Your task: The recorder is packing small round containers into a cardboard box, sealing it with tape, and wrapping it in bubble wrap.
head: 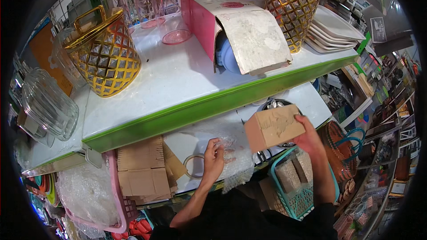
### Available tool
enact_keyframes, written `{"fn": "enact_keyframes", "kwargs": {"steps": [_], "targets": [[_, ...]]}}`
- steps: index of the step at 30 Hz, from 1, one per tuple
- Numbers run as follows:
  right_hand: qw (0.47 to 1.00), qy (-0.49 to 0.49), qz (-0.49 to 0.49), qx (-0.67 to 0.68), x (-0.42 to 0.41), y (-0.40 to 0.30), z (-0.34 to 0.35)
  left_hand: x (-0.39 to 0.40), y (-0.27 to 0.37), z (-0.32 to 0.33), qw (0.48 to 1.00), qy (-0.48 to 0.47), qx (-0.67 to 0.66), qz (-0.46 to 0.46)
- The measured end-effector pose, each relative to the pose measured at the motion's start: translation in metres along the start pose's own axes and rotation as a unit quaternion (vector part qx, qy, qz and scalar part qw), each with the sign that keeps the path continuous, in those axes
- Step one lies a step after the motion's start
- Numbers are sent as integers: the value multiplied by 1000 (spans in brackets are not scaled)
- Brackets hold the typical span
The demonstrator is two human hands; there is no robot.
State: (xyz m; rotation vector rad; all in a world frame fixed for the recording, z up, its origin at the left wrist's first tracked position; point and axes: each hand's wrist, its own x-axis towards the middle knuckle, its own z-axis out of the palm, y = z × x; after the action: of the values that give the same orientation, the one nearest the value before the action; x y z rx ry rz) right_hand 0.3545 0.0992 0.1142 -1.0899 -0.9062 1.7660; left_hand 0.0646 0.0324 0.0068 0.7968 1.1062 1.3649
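A small brown cardboard box (277, 126) is held up in my right hand (307, 136), gripped at its right end. Its top face carries a rough, torn-looking mark. My left hand (214, 160) is to the left of the box, fingers curled at the edge of a sheet of clear bubble wrap (238, 163). Whether those fingers pinch the wrap is unclear. The wrap lies over the lower white shelf (181, 140) and hangs past its front edge. A roll of tape (193, 166) lies beside my left wrist. Black-handled scissors (263, 157) show partly below the box.
Flattened cardboard (143, 170) lies left. A pink basket (115, 186) holds bubble wrap; a teal basket (278, 186) holds wrapped boxes. The green-edged upper shelf (166, 83) overhangs, bearing gold lattice containers (108, 56), a pink-and-white carton (200, 23) and stacked white trays (333, 30).
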Motion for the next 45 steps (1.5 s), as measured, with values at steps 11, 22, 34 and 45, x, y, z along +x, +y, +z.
{"fn": "enact_keyframes", "kwargs": {"steps": [11, 22, 34, 45], "targets": [[961, -59, 76, 258, -9, 106, 70, 8, -10, -10, 990, -9, -134, 31], [988, 59, 6, 144, -9, 124, 65, 19, -16, -44, 998, 50, 3, 45], [992, 23, -12, 125, -20, 132, 74, 16, -10, -49, 988, 105, -100, -51], [997, 27, -52, 52, -20, 141, 72, 52, 41, -36, 995, 73, 58, -45]]}}
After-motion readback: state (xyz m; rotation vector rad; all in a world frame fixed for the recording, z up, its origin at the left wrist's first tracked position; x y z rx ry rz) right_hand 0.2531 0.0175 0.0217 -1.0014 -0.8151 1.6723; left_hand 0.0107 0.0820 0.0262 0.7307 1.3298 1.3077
